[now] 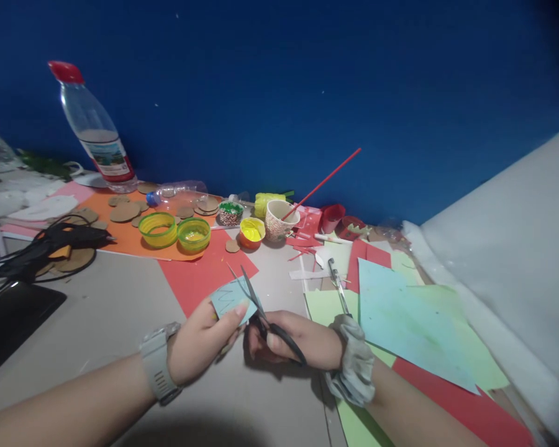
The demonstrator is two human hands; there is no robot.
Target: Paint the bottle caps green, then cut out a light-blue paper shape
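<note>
Between the thumb and fingers of my left hand (209, 338) is a small light blue piece of paper (228, 299) with a dark zigzag line drawn on it. My right hand (293, 340) grips black-handled scissors (257, 301), fingers in the loops. The scissor blades are parted and lie at the paper's upper right edge, pointing away from me. Whether the paper sits between the blades I cannot tell. Red paper (200, 273) lies on the table just beyond my hands.
Yellow-green rings (158, 231), a paper cup (279, 225) with a red stick and a red-capped bottle (105, 149) stand along the blue wall. A glue gun (81, 236) with its cord lies left. Blue sheets (400, 316), green sheets and pens (339, 285) lie right.
</note>
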